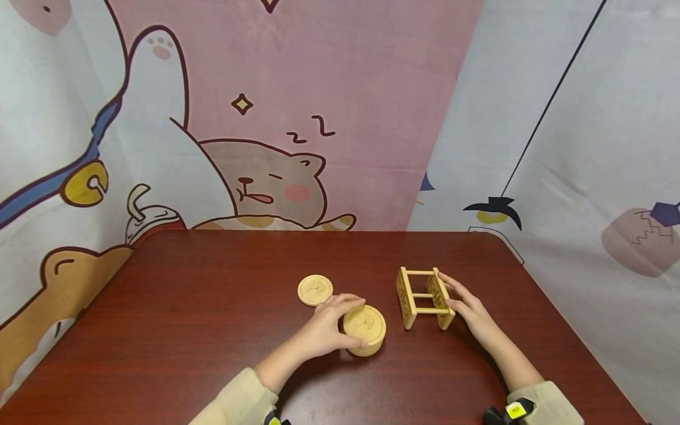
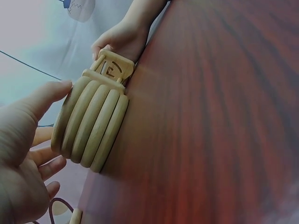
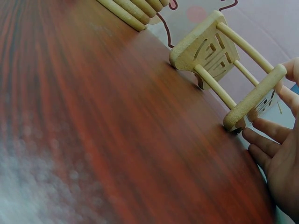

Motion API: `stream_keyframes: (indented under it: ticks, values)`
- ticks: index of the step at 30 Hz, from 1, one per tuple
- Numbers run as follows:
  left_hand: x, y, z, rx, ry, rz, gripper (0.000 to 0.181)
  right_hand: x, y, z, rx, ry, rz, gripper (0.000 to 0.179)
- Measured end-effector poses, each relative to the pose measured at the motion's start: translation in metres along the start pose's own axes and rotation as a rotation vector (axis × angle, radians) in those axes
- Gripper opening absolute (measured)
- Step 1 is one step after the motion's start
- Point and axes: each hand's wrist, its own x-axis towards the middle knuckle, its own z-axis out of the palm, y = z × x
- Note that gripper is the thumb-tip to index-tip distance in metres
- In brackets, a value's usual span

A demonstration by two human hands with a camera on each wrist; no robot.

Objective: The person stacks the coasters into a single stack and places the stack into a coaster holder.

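Note:
A stack of several round wooden coasters (image 1: 364,323) stands on the table, a flower drawn on its top disc. My left hand (image 1: 332,327) grips the stack near its top, thumb on the near edge and fingers toward the far edge. In the left wrist view the thumb meets the rim of the top coaster (image 2: 70,114). To the right stands a wooden coaster holder (image 1: 423,295) with two cut-out side panels joined by rods. My right hand (image 1: 473,316) touches its right panel (image 3: 257,95) with fairly straight fingers; some fingertips are hidden behind that panel in the right wrist view.
One loose coaster (image 1: 315,290) lies flat behind my left hand. The dark red wooden table (image 1: 202,330) ends at a far edge against a cloth (image 1: 372,118) printed with cartoon animals. More printed cloth hangs along the right side.

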Motion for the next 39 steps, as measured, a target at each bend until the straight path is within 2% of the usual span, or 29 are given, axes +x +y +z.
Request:
stream_keyframes:
  ticks: [9, 18, 25, 34, 39]
  values:
    - [0.001, -0.006, -0.008, -0.036, 0.040, -0.034, 0.072, 0.000, -0.002, 0.000, -0.008, 0.000, 0.015, 0.053]
    - [0.001, -0.019, -0.017, -0.051, 0.095, -0.066, 0.070, -0.001, -0.002, 0.000, -0.014, -0.001, 0.031, 0.053]
    - [0.000, -0.027, -0.024, -0.017, 0.161, -0.092, 0.066, 0.000, -0.001, 0.000, -0.013, 0.003, 0.028, 0.053]
    - [-0.001, -0.041, -0.032, -0.034, 0.239, -0.151, 0.063, 0.000, -0.001, 0.000, 0.000, 0.000, 0.013, 0.052]
    - [-0.002, -0.048, -0.036, -0.020, 0.263, -0.184, 0.065, -0.001, -0.001, 0.000, -0.001, -0.003, 0.012, 0.053]
